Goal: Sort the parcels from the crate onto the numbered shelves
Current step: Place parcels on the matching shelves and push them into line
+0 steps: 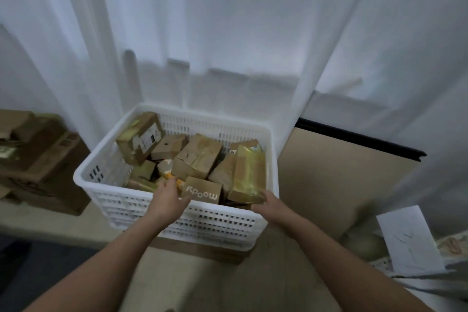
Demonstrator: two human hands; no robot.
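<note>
Head view: parcels heaped in white crate [126, 201]. Left hand [166, 194] has fingers loosely spread, holding nothing, beside moody box [202, 191]. Right hand [269, 204] touches yellow-taped parcel [249, 175]; grip unclear. Risk: the leaning parcel may tip over the rim if tugged by one corner.

Matt white perforated plastic crate [126, 200], matt brown cardboard parcels [197, 157] within, glossy yellowish tape [249, 172] wrapping the 3 o'clock one, thin white cloth curtain [228, 33] behind.

Parcels [195, 159] in crate [177, 220] — cartons [43, 159] left
</note>
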